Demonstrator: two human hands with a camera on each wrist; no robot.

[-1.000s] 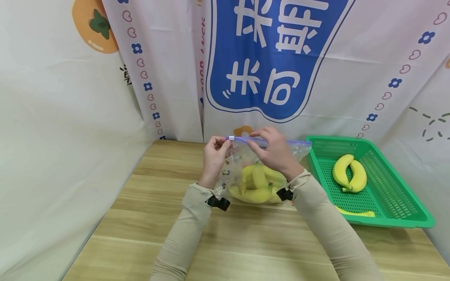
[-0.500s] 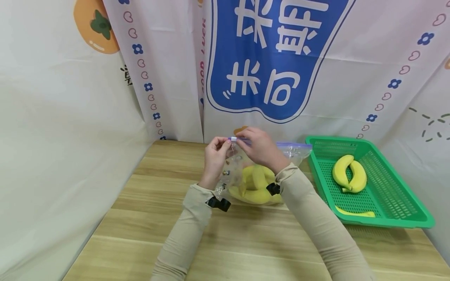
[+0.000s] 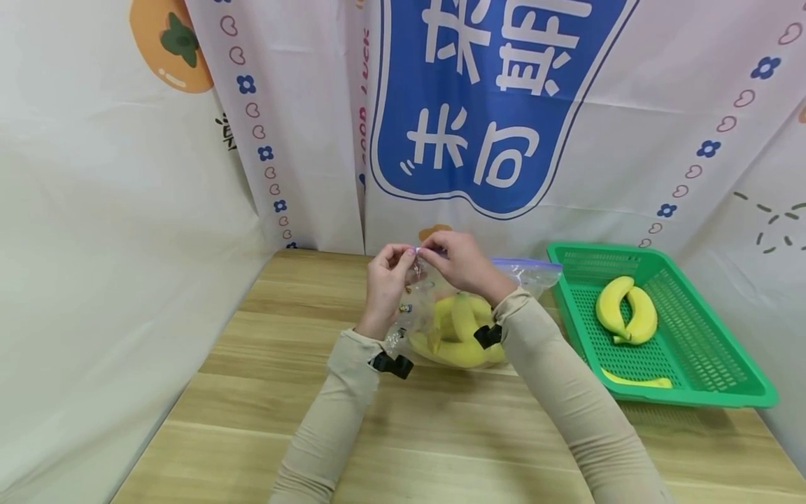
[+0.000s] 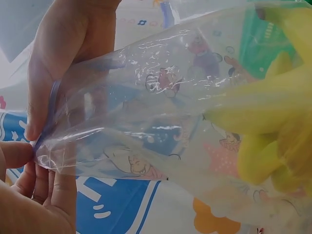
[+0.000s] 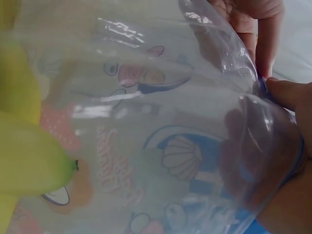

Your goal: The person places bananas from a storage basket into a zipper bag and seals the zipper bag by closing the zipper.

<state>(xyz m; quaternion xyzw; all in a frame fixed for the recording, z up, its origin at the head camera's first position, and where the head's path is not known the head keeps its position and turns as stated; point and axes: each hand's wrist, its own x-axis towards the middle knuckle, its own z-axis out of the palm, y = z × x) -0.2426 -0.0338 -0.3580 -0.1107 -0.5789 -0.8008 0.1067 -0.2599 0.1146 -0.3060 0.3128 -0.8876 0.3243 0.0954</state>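
A clear zip bag (image 3: 408, 329) with a purple seal strip (image 3: 525, 264) and small cartoon prints stands on the table, several yellow bananas (image 3: 462, 329) inside. My left hand (image 3: 385, 283) pinches the bag's upper left corner between thumb and fingers. Right beside it, my right hand (image 3: 462, 259) pinches the seal at the white slider, which its fingertips mostly cover. In the left wrist view the bag's film (image 4: 161, 112) stretches from both hands toward the bananas (image 4: 273, 112). The right wrist view has a right-hand finger (image 5: 287, 92) at the purple seal edge.
To the right is a green plastic basket (image 3: 711, 336) holding two bananas (image 3: 626, 311) side by side and a thin yellow piece (image 3: 636, 380) partly behind its near rim. The wooden table (image 3: 264, 392) meets a printed cloth (image 3: 321, 140) at the back.
My right hand has moved left along the seal from the middle of the bag to the slider by my left hand. The left hand has stayed at the corner.
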